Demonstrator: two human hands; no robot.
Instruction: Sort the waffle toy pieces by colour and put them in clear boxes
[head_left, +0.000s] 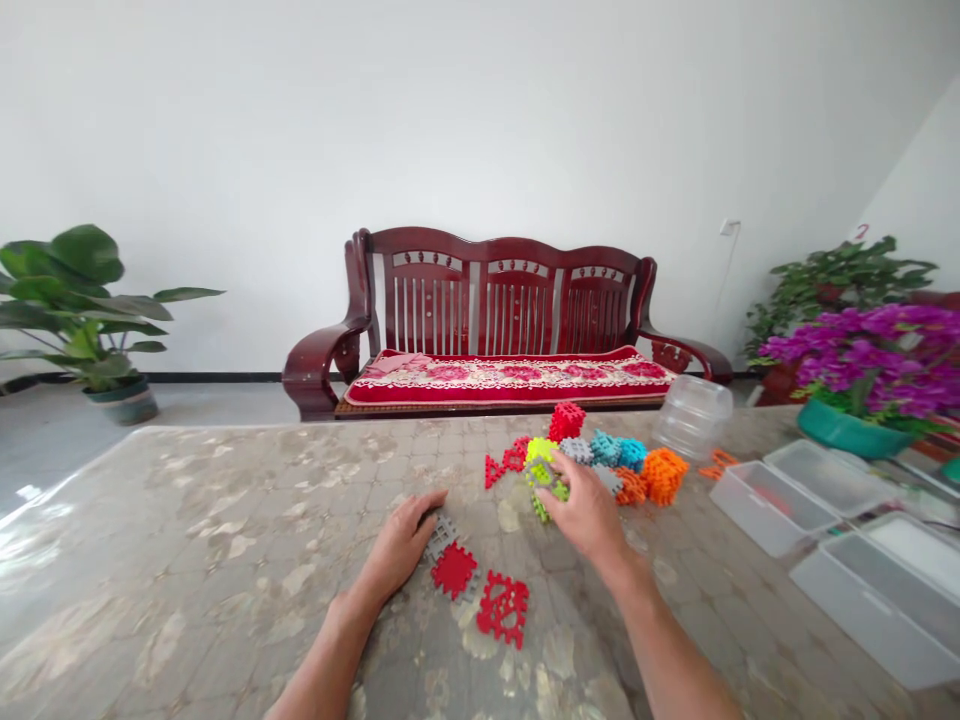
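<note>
My left hand lies on the table with its fingers stretched out, beside a grey interlocking tile. A solid red tile adjoins that grey one, and a red tile with cut-outs lies apart to the right. Farther forward, my right hand has thumb and fingers closed at a grey notched tile. Lime-green pieces are directly against and behind this tile; whether they are joined to it I cannot tell. Loose red tiles lie just to the left.
A red cube, blue blocks and an orange cube cluster beyond my right hand. Clear plastic boxes, a clear container and a flower pot stand at right. Behind the table is a wooden bench.
</note>
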